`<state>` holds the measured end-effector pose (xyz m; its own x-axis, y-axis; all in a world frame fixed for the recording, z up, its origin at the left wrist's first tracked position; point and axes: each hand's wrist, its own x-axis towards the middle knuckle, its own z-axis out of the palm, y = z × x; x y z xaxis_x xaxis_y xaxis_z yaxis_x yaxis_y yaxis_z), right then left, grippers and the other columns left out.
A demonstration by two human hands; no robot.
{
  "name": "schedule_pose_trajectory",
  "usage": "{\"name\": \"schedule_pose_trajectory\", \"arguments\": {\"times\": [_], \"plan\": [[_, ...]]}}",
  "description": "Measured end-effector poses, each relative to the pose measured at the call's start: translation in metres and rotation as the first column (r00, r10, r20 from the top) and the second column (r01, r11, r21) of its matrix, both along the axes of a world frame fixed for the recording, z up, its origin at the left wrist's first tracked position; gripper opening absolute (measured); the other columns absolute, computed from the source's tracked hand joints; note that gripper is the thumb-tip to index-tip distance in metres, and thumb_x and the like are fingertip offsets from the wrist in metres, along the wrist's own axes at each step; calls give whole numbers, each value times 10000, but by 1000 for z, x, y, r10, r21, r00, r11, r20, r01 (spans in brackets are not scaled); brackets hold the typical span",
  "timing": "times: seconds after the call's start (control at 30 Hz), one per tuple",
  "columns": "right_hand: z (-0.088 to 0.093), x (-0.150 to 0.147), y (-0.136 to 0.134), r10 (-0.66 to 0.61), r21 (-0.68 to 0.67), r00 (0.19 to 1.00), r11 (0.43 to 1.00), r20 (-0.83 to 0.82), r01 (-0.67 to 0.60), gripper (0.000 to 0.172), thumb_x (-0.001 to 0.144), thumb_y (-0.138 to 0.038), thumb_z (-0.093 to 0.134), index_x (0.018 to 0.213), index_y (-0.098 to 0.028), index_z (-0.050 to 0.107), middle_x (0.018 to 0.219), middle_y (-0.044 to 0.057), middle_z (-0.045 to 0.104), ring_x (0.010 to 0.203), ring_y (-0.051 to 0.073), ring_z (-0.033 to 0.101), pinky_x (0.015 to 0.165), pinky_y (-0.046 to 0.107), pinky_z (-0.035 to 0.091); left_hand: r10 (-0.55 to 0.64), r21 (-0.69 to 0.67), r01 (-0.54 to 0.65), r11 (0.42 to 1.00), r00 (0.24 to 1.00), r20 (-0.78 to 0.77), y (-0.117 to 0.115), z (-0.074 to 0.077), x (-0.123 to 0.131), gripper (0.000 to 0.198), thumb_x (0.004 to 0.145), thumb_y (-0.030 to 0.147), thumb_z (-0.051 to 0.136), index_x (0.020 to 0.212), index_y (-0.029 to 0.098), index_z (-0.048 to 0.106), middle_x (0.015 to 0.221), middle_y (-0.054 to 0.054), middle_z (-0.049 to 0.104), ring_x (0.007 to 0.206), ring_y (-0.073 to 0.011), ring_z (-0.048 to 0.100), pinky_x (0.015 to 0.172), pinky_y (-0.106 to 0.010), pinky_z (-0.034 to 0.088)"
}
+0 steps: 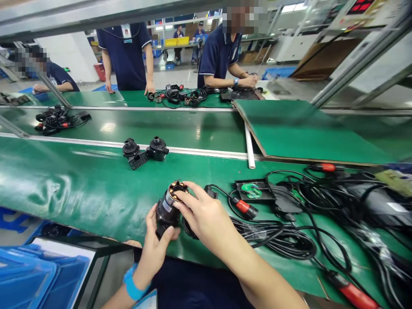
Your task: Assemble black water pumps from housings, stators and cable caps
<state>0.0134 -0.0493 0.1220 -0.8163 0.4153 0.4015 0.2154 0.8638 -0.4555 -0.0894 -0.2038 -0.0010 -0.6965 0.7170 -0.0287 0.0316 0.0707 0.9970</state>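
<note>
My left hand [155,246], with a blue band at its wrist, grips a black pump body [164,213] from below and the side, just above the green bench. On top of the pump body sits a metal ring with copper windings, a motor stator [170,198], slightly tilted. The fingertips of my right hand [206,210] close around the stator's rim. Whether the stator is seated fully in the body cannot be made out. Farther back on the bench stand two black pump parts, one a pump housing [157,149], the other a pump with a ribbed block [131,148].
Right of my hands lie coiled black cables [283,240], red-and-black connectors [245,208] and an open black case [254,191] with a green board. A green panel [305,128] and white tube [249,148] lie behind. Blue bins [38,274] stand lower left. Co-workers occupy the far bench.
</note>
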Motion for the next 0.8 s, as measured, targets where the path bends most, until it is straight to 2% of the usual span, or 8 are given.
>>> {"name": "schedule_pose_trajectory", "arguments": {"times": [0.07, 0.17, 0.23, 0.33, 0.47, 0.6, 0.7, 0.8], "plan": [[1, 2, -1, 3, -5, 999, 1000, 40, -3, 235, 997, -178, 569, 1190, -196, 702, 1338, 148, 625, 979, 256, 749, 732, 358, 673, -187, -219, 140, 966, 960, -211, -11, 15, -23, 704, 851, 532, 715, 1427, 241, 432, 1338, -133, 599, 914, -244, 679, 798, -415, 581], [-2, 1, -5, 95, -52, 995, 994, 27, -94, 234, 991, -168, 579, 1189, -189, 702, 1341, 140, 623, 1027, 261, 736, 832, 394, 661, -317, -283, 199, 938, 820, -476, -9, 43, -54, 709, 778, 514, 789, 1368, 235, 510, 1329, -134, 591, 1134, -319, 612, 964, -493, 522], [-5, 0, -7, 154, -85, 988, 985, 14, -152, 217, 992, -170, 582, 1170, -175, 705, 1337, 142, 626, 1055, 258, 727, 893, 398, 642, -404, -262, 310, 914, 761, -507, 2, 57, -64, 783, 736, 448, 834, 1407, 248, 481, 1395, -126, 558, 1282, -332, 537, 1077, -504, 457], [-8, 1, -9, 171, -100, 985, 981, 17, -168, 204, 992, -167, 576, 1149, -165, 705, 1323, 149, 634, 1068, 266, 723, 902, 410, 638, -484, -284, 395, 874, 758, -436, 15, 63, -59, 703, 684, 348, 865, 1300, 245, 544, 1264, -88, 634, 1164, -300, 614, 995, -451, 514], [-3, 10, -18, 156, -91, 986, 983, -61, -161, 198, 1008, -185, 562, 1161, -189, 686, 1317, 122, 647, 1084, 236, 715, 885, 352, 641, -211, -151, 154, 976, 828, -520, 18, 52, -35, 609, 711, 291, 814, 1242, 232, 522, 1126, -64, 627, 997, -245, 640, 864, -389, 543], [2, 11, -30, 87, 66, 995, 994, -38, -85, 202, 1030, -238, 528, 1156, -178, 674, 1335, 145, 641, 893, 229, 760, 684, 313, 659, 208, 175, -121, 977, 720, -662, 23, 34, -21, 556, 780, 318, 744, 1267, 210, 500, 1133, -83, 566, 1005, -230, 603, 873, -383, 532], [5, 7, -28, 87, 170, 996, 981, 36, -92, 204, 1020, -215, 534, 1162, -156, 667, 1351, 178, 633, 783, 227, 760, 606, 311, 635, 249, 241, -112, 964, 695, -674, 27, 24, -23, 516, 822, 346, 708, 1271, 209, 494, 1119, -79, 556, 997, -219, 592, 864, -374, 535], [9, 6, -20, 219, 149, 971, 962, 93, -231, 234, 987, -128, 559, 1195, -185, 650, 1406, 137, 606, 899, 217, 751, 687, 288, 620, 198, 229, -56, 972, 721, -664, 27, 20, -26, 607, 746, 346, 783, 1260, 211, 489, 1096, -63, 546, 974, -214, 596, 850, -365, 541]]}}
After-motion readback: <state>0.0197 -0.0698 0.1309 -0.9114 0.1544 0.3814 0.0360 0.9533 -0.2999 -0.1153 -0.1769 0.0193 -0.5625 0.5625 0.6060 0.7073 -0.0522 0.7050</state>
